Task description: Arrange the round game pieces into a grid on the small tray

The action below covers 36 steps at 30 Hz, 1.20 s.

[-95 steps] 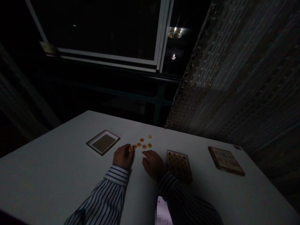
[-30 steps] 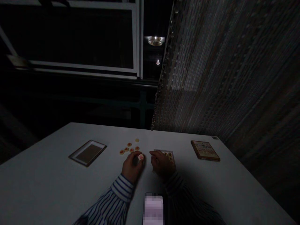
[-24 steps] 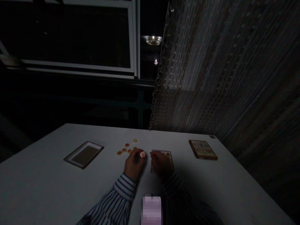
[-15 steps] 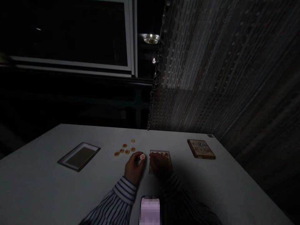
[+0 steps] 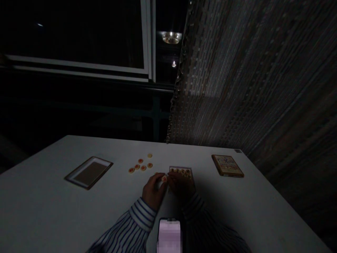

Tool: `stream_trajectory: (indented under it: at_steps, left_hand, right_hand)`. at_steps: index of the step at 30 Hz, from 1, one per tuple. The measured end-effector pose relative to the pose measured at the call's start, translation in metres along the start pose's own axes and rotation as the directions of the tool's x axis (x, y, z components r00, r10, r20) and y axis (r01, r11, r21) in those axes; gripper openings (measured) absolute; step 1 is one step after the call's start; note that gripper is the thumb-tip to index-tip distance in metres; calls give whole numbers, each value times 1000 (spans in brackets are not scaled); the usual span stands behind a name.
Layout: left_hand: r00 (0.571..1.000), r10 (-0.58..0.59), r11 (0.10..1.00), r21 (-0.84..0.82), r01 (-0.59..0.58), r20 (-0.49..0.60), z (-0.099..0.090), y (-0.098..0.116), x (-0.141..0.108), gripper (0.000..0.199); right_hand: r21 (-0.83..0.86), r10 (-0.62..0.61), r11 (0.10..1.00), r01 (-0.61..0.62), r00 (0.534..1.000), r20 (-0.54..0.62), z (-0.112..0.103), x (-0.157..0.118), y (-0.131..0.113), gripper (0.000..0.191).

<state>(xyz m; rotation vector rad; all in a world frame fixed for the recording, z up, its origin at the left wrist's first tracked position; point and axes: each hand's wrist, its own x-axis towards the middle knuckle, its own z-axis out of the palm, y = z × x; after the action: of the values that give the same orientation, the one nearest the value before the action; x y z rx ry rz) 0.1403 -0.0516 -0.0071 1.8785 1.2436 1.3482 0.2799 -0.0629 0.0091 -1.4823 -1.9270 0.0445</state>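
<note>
My left hand [image 5: 152,192] pinches a round Chinese chess piece [image 5: 164,179] with a red character between thumb and fingers. Close against it, my right hand [image 5: 183,187] has its fingers curled together over the near part of a small box [image 5: 193,175]. Whether those fingers grip or just touch anything is hidden. Rows of pieces with dark characters [image 5: 185,172] show in the box beyond my knuckles. Several loose pieces [image 5: 143,168], most with red marks, lie on the white table left of the box; one pale piece [image 5: 150,155] sits farther back.
An open shallow tray or lid [image 5: 88,173] with a brown rim lies at the left. At the right rests a flat printed box [image 5: 228,165]. A phone [image 5: 170,237] is at the bottom centre. A bead-string curtain [image 5: 210,105] hangs beyond the table [image 5: 110,211].
My left hand has moved right with its chess piece, up to my right hand's fingertips. My right hand has barely shifted, and the view has tilted slightly.
</note>
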Motion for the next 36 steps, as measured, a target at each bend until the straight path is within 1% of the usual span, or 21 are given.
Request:
stream_trajectory:
  at_steps: [3,6,10,13,16,18,22,25,30,33,36]
  left_hand:
    - [999,37,999,8,-37,7,0,-2,-1,25]
    - [999,51,999,16,-51,14,1,-3,-2,25]
    - [999,30,1000,-3,-30,20,1,-2,-2,26]
    - [999,-15,999,-49,16,29,0,2,-1,26]
    - [998,-63,991,-117,63,0,0,4,0,25]
    - [995,-102,981,-169,97,-18,0,5,1,24]
    - [984,-173,963,-217,159,-44,-1,4,1,23]
    - [979,-203,958,-212,193,-27,-2,4,1,21]
    - [968,-246,942,-246,229,-42,-3,5,2,20]
    - [956,-290,909,-326,260,-46,-3,4,3,22]
    - [935,-351,851,-435,296,-52,-1,4,4,26]
  right_hand:
    - [147,38,988,-48,997,70,0,1,-1,19]
    - [228,41,971,-67,992,117,-2,2,-1,19]
    - [282,50,956,-76,994,96,-4,2,-2,20]
    - [249,51,966,-67,996,69,-3,1,-1,20]
    - [178,61,982,-64,998,23,-3,1,-1,19]
    - [164,41,986,-42,999,10,-3,1,-2,19]
    - [145,-54,989,44,996,67,-7,3,-4,22]
    - [114,-94,990,85,993,69,-7,3,-4,24]
    - [80,-71,995,68,997,41,-5,1,-3,23]
    - [58,-51,997,51,999,0,-5,0,-3,22]
    - [65,-44,997,45,999,-8,-5,0,-4,21]
